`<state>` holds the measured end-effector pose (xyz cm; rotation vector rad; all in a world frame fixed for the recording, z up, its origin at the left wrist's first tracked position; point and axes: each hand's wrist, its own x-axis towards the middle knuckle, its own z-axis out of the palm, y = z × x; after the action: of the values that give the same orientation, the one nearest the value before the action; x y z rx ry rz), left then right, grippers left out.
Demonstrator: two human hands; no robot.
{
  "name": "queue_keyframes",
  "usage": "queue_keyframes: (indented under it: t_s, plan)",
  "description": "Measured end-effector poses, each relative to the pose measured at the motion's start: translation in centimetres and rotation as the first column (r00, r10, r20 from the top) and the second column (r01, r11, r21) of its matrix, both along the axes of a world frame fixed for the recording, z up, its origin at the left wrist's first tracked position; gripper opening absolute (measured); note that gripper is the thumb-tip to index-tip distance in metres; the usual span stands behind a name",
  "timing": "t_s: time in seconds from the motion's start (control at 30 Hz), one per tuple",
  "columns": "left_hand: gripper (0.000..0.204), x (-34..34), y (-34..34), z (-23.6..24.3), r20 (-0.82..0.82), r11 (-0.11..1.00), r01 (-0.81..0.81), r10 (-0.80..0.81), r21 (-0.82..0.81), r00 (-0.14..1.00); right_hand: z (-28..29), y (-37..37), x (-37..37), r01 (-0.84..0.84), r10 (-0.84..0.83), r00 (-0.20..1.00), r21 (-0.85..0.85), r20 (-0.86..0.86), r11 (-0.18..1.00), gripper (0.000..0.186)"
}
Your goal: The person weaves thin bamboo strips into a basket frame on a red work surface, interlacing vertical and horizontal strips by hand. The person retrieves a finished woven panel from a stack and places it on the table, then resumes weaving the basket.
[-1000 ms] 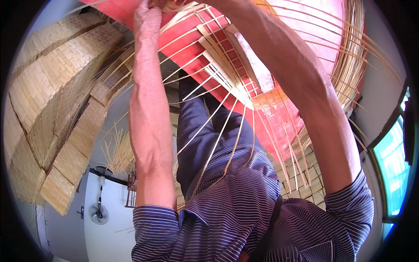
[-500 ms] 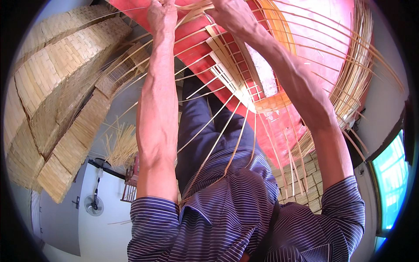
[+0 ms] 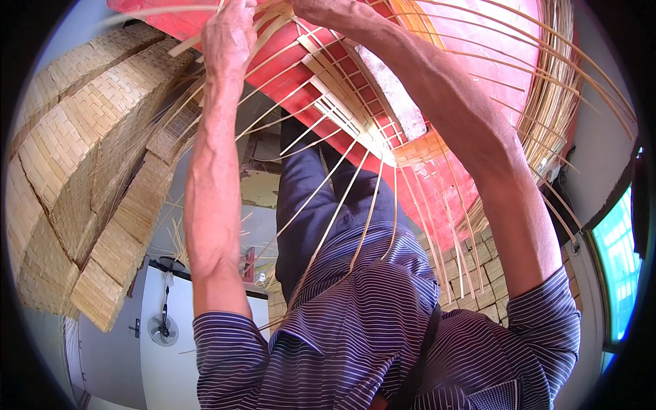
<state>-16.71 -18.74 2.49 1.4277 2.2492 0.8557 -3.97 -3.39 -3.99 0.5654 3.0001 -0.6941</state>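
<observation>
My left hand is raised to the top of the view, its fingers closed around thin pale bamboo strips that fan down over my lap. My right hand is beside it at the top edge, resting among the same strips, with its fingers cut off by the frame. Both hands are at a half-woven bamboo lattice that lies against a red board. My striped shirt and dark trousers fill the lower middle.
Stacks of woven bamboo mats stand at the left. Coiled bamboo strips curve round the red board at the right. A small fan stands by a white wall at the lower left, and a blue-green window is at the right edge.
The view has shifted, so both arms now stretch further up. My left hand has moved a little right along the strips, and both hands stay at the weave.
</observation>
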Motion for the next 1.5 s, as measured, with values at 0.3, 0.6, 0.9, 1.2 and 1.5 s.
queue_keyframes:
  t_s: [0.3,0.6,0.9,1.2,1.5]
  plan:
    - [0.004,-1.6,4.2,1.9,0.051,0.961,0.277,-0.276,-0.015,0.960,0.3,-0.5,1.0,0.069,-0.068,0.997,0.021,-0.032,0.997,0.014]
    - [0.007,-3.2,5.4,0.2,-0.087,0.907,0.420,-0.417,0.014,0.905,-0.8,0.3,0.5,0.042,-0.044,0.994,-0.025,-0.098,0.999,0.012]
    - [0.006,-3.4,6.8,-0.4,-0.030,0.892,0.433,-0.440,-0.129,0.897,4.7,-2.1,3.8,0.170,-0.232,0.938,-0.239,-0.259,0.956,0.020]
    - [0.010,-3.3,6.4,-0.2,-0.042,0.914,0.381,-0.390,-0.141,0.920,2.5,-4.2,2.5,0.337,-0.139,0.896,-0.441,0.422,0.832,0.028]
    - [0.010,-1.5,6.8,1.3,-0.070,0.915,0.270,-0.303,-0.300,0.950,2.3,-4.8,3.2,0.171,-0.021,0.931,-0.385,0.364,0.907,0.033]
